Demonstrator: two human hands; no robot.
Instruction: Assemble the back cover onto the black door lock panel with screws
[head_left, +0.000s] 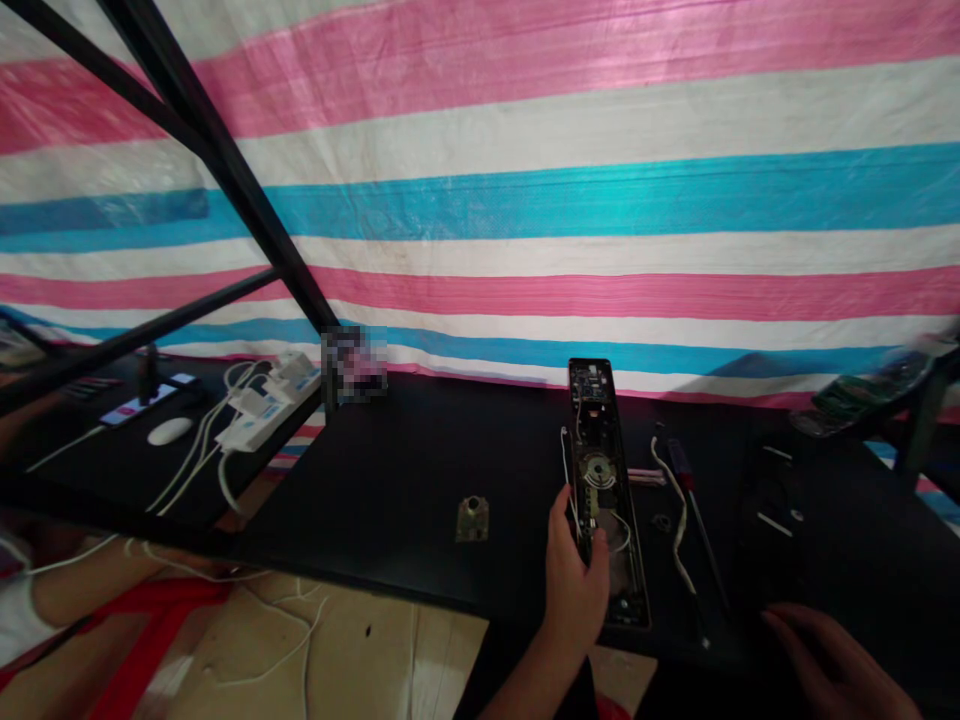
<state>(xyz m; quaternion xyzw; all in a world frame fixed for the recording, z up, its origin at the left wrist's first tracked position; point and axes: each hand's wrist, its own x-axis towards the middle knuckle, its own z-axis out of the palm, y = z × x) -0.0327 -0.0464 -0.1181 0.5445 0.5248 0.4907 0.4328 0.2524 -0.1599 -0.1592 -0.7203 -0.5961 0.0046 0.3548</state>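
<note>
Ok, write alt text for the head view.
A person's left hand grips a long, narrow, opened-up electronic device at a black table. The right hand is at lower right; a pale cable lies between the hands, and a striped tarp hangs behind.

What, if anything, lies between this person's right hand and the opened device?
Two things: the screwdriver and, nearer the device, the pale cable. Both lie low, so the right hand could probably pass over them. The left hand already grips the device.
</note>
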